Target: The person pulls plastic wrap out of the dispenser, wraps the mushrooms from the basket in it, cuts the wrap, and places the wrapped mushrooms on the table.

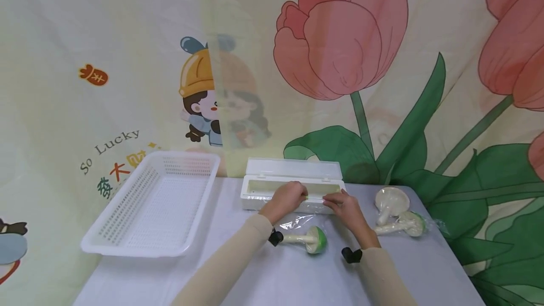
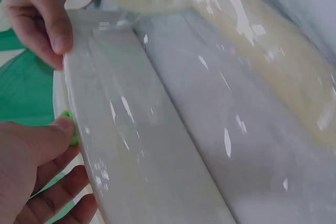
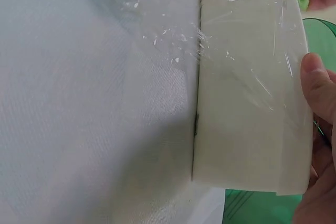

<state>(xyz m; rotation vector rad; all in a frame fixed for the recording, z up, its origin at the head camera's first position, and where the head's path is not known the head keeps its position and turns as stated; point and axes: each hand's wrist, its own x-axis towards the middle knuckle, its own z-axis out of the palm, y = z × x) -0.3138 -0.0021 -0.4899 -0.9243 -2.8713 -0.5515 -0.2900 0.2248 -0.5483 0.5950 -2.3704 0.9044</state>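
Note:
A white cling film dispenser (image 1: 255, 204) sits at the back of the table, its lid (image 1: 293, 168) tipped back. My left hand (image 1: 289, 195) pinches a small green slider (image 2: 73, 129) on the dispenser's front rim between thumb and finger. Farther right along that rim, my right hand (image 1: 346, 209) grips the edge, thumb (image 3: 315, 74) in front and fingers behind. Clear film (image 1: 297, 222) drapes down the front face onto the table. Just in front lies a mushroom (image 1: 314, 240) with a pale stalk and green cap, overlapped by the film.
A white perforated basket (image 1: 214, 169) stands on the left side of the table. Two more mushrooms lie at the right: a pale one (image 1: 395, 199) with gills facing up and a green-capped one (image 1: 412, 223). A printed curtain (image 1: 238, 4) hangs right behind the table.

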